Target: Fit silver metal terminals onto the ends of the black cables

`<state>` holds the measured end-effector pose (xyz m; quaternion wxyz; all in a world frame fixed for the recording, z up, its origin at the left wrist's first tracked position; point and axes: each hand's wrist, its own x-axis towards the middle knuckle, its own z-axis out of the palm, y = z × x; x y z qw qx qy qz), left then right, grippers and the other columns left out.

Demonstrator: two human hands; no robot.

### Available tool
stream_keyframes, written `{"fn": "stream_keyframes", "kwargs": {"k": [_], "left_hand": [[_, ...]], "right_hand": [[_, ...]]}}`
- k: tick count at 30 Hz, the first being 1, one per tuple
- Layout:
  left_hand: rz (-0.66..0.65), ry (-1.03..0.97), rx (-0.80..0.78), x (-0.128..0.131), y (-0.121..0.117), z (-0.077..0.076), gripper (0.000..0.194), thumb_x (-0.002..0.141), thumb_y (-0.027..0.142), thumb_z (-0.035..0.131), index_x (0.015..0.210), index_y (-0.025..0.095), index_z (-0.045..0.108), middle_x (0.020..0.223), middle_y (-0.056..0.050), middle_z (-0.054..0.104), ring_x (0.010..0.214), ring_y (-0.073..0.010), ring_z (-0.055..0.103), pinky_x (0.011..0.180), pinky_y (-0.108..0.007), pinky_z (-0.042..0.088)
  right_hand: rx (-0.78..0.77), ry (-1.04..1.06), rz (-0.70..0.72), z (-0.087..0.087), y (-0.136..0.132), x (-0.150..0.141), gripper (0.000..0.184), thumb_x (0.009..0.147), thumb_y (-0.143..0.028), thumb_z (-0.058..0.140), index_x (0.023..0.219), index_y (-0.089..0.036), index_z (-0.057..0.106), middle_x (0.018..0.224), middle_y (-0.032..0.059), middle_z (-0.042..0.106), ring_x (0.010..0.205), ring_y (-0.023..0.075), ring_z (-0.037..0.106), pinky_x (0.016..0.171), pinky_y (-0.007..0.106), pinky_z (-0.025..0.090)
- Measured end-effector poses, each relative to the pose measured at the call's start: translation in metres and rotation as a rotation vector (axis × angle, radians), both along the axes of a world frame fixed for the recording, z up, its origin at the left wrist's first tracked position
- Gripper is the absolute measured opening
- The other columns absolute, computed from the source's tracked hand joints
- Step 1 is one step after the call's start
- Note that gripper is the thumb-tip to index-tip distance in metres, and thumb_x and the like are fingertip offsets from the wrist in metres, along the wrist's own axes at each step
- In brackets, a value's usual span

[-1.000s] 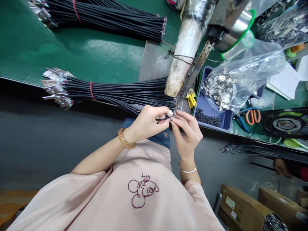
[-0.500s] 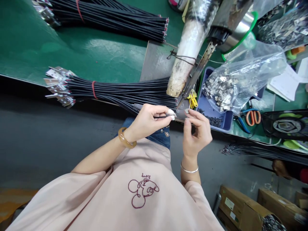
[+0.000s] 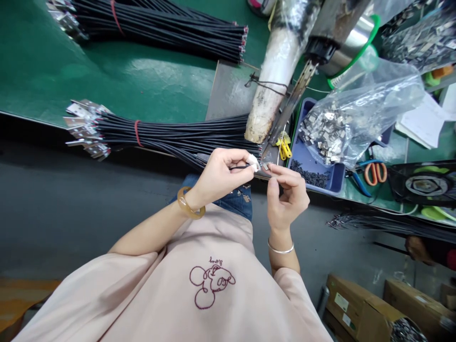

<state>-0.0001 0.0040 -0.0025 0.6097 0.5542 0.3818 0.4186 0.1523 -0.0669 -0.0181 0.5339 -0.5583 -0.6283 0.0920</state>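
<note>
My left hand pinches the end of a thin black cable between thumb and fingertips, just in front of the bench edge. My right hand holds a small metal clip at its fingertips, right against the cable's tip. Both hands meet below the tip of a wrapped tool arm. A bundle of black cables tied with a red band lies on the bench edge left of my hands, with metal plates on its far end.
A second cable bundle lies further back on the green mat. A blue tray holds a plastic bag of metal clips. Orange-handled scissors lie to the right. Cardboard boxes stand on the floor.
My right hand drew away from the cable tip to the right, then came back against it with a metal clip. My left hand rose slightly, still gripping the cable.
</note>
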Motion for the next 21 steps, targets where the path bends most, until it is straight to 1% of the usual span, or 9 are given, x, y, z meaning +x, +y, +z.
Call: {"fn": "stream_keyframes", "kwargs": {"k": [2, 6, 9, 11, 15, 18, 21], "left_hand": [[0.005, 0.043, 0.036, 0.0000, 0.0001, -0.0009, 0.012, 0.076, 0.016, 0.063, 0.066, 0.012, 0.068, 0.059, 0.001, 0.058, 0.054, -0.0070, 0.047, 0.051, -0.018, 0.037], [0.017, 0.107, 0.087, -0.0001, 0.0007, -0.0018, 0.018, 0.080, 0.019, 0.062, 0.064, 0.012, 0.067, 0.062, -0.001, 0.061, 0.057, -0.0082, 0.048, 0.053, -0.020, 0.038], [0.009, 0.095, 0.084, 0.0003, 0.0013, -0.0019, 0.017, 0.081, 0.021, 0.063, 0.068, 0.012, 0.068, 0.064, -0.001, 0.063, 0.058, -0.0080, 0.049, 0.054, -0.019, 0.039], [-0.008, 0.070, 0.062, 0.0003, 0.0016, -0.0024, 0.015, 0.081, 0.022, 0.064, 0.071, 0.012, 0.069, 0.062, -0.001, 0.061, 0.056, -0.0072, 0.049, 0.054, -0.019, 0.040], [-0.023, 0.046, 0.008, -0.0008, 0.0014, -0.0034, 0.010, 0.078, 0.021, 0.067, 0.076, 0.011, 0.068, 0.056, 0.003, 0.056, 0.050, -0.0050, 0.045, 0.050, -0.017, 0.039], [-0.033, 0.021, -0.014, -0.0017, 0.0008, -0.0036, 0.008, 0.077, 0.019, 0.068, 0.076, 0.011, 0.067, 0.060, 0.001, 0.061, 0.053, -0.0053, 0.050, 0.054, -0.016, 0.043], [-0.043, 0.022, -0.005, -0.0024, 0.0002, -0.0040, 0.008, 0.078, 0.019, 0.068, 0.077, 0.011, 0.067, 0.063, 0.000, 0.064, 0.055, -0.0058, 0.054, 0.055, -0.016, 0.046]], "right_hand": [[-0.011, -0.027, 0.028, 0.0014, 0.0014, 0.0003, 0.010, 0.091, -0.015, 0.064, 0.097, -0.023, 0.064, 0.111, 0.0055, 0.076, 0.099, 0.0199, 0.076, 0.085, 0.039, 0.067], [0.047, -0.200, 0.044, 0.0052, 0.0049, 0.0003, 0.014, 0.088, -0.010, 0.065, 0.093, -0.022, 0.063, 0.114, 0.0061, 0.076, 0.101, 0.0187, 0.076, 0.086, 0.036, 0.066], [0.068, -0.225, 0.050, 0.0057, 0.0068, 0.0020, 0.018, 0.086, -0.006, 0.065, 0.092, -0.022, 0.062, 0.115, 0.0069, 0.076, 0.102, 0.0187, 0.076, 0.087, 0.035, 0.066], [0.062, -0.172, 0.033, 0.0049, 0.0069, 0.0037, 0.018, 0.086, -0.006, 0.066, 0.094, -0.022, 0.062, 0.114, 0.0062, 0.076, 0.102, 0.0192, 0.076, 0.086, 0.037, 0.067], [0.030, 0.008, -0.006, 0.0033, 0.0048, 0.0047, 0.015, 0.088, -0.010, 0.067, 0.095, -0.023, 0.065, 0.108, 0.0035, 0.076, 0.095, 0.0196, 0.077, 0.084, 0.041, 0.067], [0.006, 0.111, 0.003, 0.0021, 0.0030, 0.0023, 0.012, 0.089, -0.012, 0.067, 0.094, -0.023, 0.066, 0.104, 0.0026, 0.076, 0.095, 0.0198, 0.077, 0.084, 0.042, 0.066], [-0.031, 0.205, 0.007, 0.0012, 0.0029, -0.0004, 0.010, 0.090, -0.014, 0.066, 0.094, -0.023, 0.067, 0.106, 0.0027, 0.074, 0.095, 0.0193, 0.077, 0.085, 0.041, 0.066]]}}
